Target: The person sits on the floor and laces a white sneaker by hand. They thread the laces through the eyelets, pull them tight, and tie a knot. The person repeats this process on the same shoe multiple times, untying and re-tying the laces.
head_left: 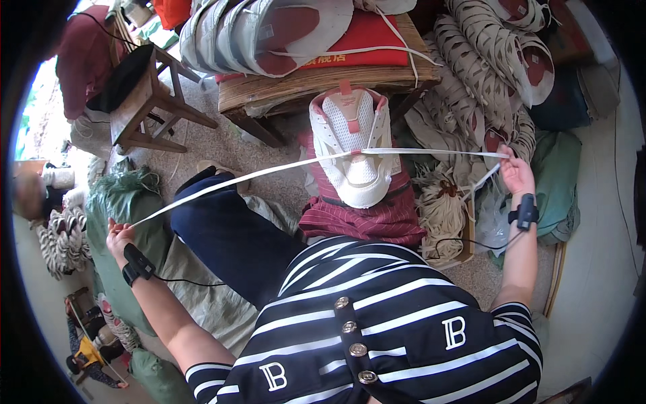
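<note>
A white shoe upper (363,187) with a pink lining and tongue lies in front of me, toe toward my body. One flat white shoelace (437,151) passes through the lowest part of its lacing and stretches out to both sides. Far to the left, my left hand (120,236) pinches one end of the lace. On the right, my right hand (517,174) grips the other side, with a loose tail hanging below it. Both halves look nearly taut. Dark red striped cloth (363,225) lies under the upper.
A wooden bench (269,97) beyond the shoe carries a row of nested uppers (235,37). More stacked uppers (471,67) fill the far right. Bundled white laces (444,215) sit in a box near my right arm. A wooden stool (151,101) stands far left; green sacks (128,195) lie below it.
</note>
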Motion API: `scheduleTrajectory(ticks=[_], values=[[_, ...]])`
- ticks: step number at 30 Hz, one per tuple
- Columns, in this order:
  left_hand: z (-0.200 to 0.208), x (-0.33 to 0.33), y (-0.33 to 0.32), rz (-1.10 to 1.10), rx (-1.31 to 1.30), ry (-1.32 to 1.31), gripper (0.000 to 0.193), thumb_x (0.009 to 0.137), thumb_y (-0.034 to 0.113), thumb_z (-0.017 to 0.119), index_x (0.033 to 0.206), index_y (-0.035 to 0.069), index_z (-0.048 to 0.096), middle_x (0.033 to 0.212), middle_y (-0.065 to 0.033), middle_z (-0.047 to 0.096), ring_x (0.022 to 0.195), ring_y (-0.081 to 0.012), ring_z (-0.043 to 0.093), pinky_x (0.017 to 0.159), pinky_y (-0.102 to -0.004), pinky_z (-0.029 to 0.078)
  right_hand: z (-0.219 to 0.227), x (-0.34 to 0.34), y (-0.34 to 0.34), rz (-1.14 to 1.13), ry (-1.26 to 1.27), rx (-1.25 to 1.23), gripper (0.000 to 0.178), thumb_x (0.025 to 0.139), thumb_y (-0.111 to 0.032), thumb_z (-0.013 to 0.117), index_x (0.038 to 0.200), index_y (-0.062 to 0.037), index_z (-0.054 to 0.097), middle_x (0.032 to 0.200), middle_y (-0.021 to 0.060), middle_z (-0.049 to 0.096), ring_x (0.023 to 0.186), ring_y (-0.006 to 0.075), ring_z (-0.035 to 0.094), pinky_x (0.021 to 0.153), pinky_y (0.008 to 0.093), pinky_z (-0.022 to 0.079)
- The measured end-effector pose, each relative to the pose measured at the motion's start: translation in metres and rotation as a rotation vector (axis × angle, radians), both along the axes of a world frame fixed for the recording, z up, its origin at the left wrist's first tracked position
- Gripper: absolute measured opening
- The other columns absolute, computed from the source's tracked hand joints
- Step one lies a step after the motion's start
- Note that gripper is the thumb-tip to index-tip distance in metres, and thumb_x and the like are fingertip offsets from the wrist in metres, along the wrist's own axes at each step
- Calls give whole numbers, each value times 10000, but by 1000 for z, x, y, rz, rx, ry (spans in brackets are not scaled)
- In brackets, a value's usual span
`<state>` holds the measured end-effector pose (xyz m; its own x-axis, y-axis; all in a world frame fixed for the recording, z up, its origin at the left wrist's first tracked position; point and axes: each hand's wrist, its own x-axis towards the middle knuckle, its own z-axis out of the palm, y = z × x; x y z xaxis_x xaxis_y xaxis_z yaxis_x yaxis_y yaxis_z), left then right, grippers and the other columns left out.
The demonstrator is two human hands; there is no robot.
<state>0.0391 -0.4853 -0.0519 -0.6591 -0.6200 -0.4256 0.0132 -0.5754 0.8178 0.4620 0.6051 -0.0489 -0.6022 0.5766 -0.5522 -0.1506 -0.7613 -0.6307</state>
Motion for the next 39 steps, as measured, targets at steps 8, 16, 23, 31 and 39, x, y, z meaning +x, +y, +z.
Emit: scheduleTrajectory(ticks=[8,16,23,31,39], values=[[68,8,-5,-128,-381,62,252,1028,189,493,1198,206,679,779,47,613,537,-99,428,529,-286,393,-1,79,128,-375,-160,89,349,862,116,429,1190,70,540,816,75,578,593,129,475,488,237,403],[87,22,210,-558,-437,102,454,1060,116,443,1507,93,369,1421,-37,591,608,-19,411,500,-156,388,40,-15,-8,563,-470,307,269,1028,-220,551,1152,11,610,588,-78,477,404,8,302,335,195,229],[109,43,335,-899,-331,328,495,1062,83,442,1539,27,323,1457,-157,534,666,-12,458,615,-139,449,83,-37,-58,656,-599,667,227,907,-86,576,1127,-37,602,950,57,742,520,28,407,448,191,302],[102,86,409,-1035,-297,245,417,1045,100,512,1434,-35,444,1271,-137,648,670,-7,446,607,-146,401,40,-15,-55,623,-738,1029,115,899,-124,687,965,-30,693,849,-4,674,710,54,530,632,220,418],[116,133,481,-1189,-479,187,394,1032,173,565,1376,-11,510,1172,-129,705,712,-47,544,673,-191,449,51,-28,-109,640,-906,1578,329,943,-321,645,1141,-59,676,1014,127,729,872,233,674,775,361,514]])
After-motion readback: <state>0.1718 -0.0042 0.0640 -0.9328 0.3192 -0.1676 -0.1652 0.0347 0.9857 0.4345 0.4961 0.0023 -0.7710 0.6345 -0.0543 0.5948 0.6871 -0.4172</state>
